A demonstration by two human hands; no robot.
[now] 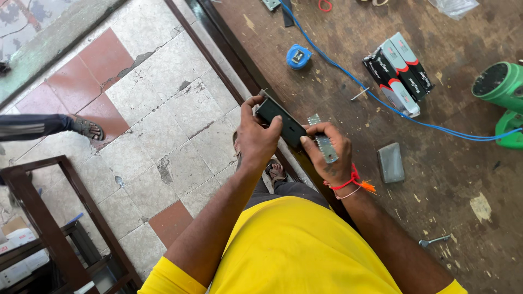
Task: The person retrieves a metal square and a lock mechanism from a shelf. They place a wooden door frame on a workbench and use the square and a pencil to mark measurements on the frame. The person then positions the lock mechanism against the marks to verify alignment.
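Observation:
Both my hands hold a black metal lock body (279, 121) with a silver faceplate (323, 142) at the edge of a brown wooden panel (447, 179). My left hand (256, 135) grips the black case from the left, thumb on top. My right hand (328, 158), with a red thread at the wrist, pinches the silver faceplate end. My yellow shirt fills the bottom of the view.
On the panel lie a blue tape measure (298, 56), a blue cable (392, 106), stacked small boxes (399, 72), a grey block (390, 162), a green power tool (501, 90) and loose screws. Another person's sandalled foot (87, 128) stands on the tiled floor at left.

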